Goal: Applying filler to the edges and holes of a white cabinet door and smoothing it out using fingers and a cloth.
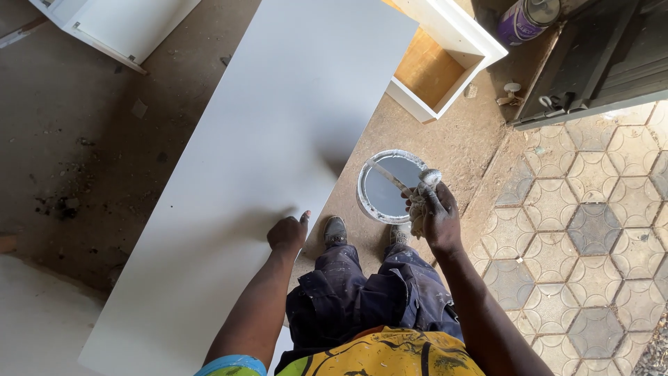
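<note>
A long white board (pixel 257 146) lies in front of me, running from near left to far right. My left hand (pixel 287 233) rests loosely closed on its near right edge, thumb up, holding nothing. My right hand (pixel 437 217) is shut on a paint-covered tool and a rag, raised over the right side of an open bucket of white paint (pixel 384 188) that stands on the dirt floor by my feet. A stick leans across the bucket's opening.
A white cabinet box with a wooden inside (pixel 440 59) stands beyond the bucket. A purple can (pixel 523 19) sits at the top right beside a dark door. Hexagonal paving (pixel 591 230) covers the right. Another white panel (pixel 115 24) lies at the top left.
</note>
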